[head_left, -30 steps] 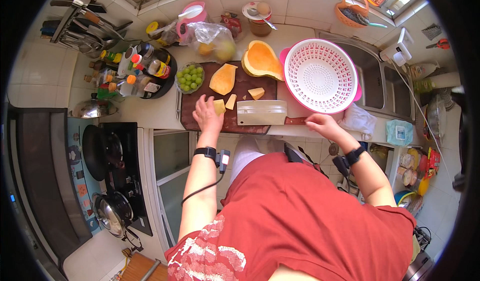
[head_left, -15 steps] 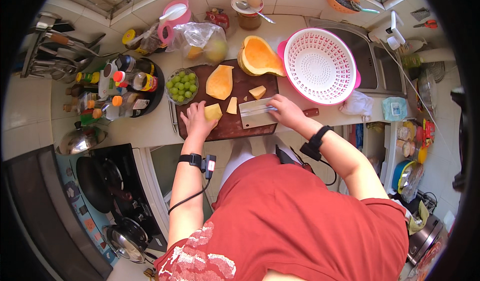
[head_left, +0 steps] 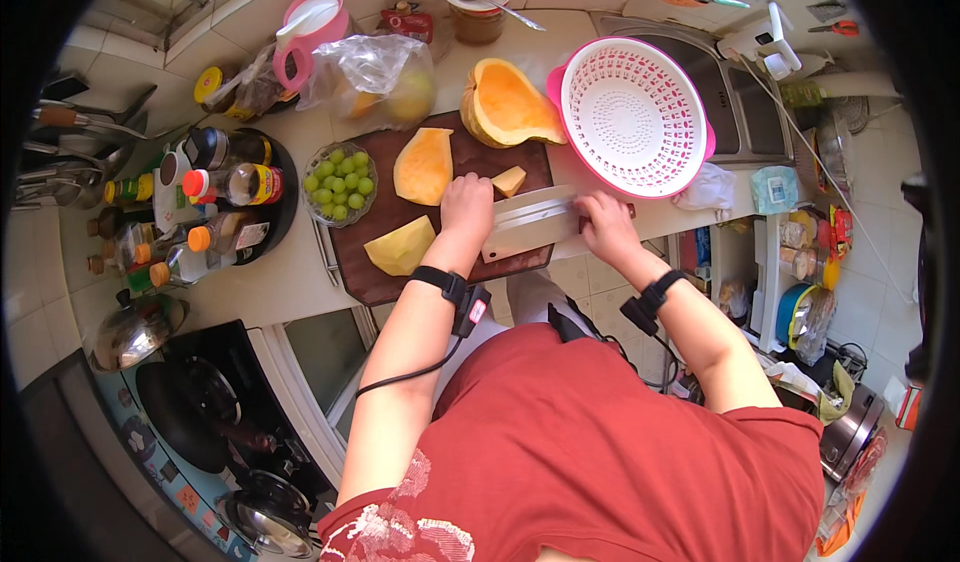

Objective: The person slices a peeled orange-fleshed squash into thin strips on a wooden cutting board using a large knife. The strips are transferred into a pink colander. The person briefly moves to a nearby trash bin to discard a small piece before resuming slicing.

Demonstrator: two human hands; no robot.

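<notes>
A cleaver [head_left: 528, 227] with a wide steel blade lies level over the right part of the dark brown cutting board [head_left: 350, 274]. My right hand [head_left: 606, 224] is closed round its handle end. Just left of the blade, my left hand [head_left: 467, 212] is low on the board with fingers curled; whatever they hold is hidden beneath. A peeled pumpkin chunk [head_left: 402, 246] rests by my left wrist. Behind my left hand is a larger orange pumpkin slab [head_left: 424, 167]. A small pumpkin wedge [head_left: 509, 181] sits just beyond the blade.
A cut pumpkin half [head_left: 512, 105] lies at the board's far edge, beside a pink-and-white colander [head_left: 633, 117]. A glass bowl of green grapes [head_left: 340, 184] stands left. Behind are a plastic bag [head_left: 372, 80] and a pink jug [head_left: 318, 27]. Bottles [head_left: 245, 184] crowd the left; a sink [head_left: 740, 112] is right.
My left hand has left the peeled chunk, moving right to where a small pumpkin piece lay, which is now out of sight. My right hand has shifted from the blade to the handle.
</notes>
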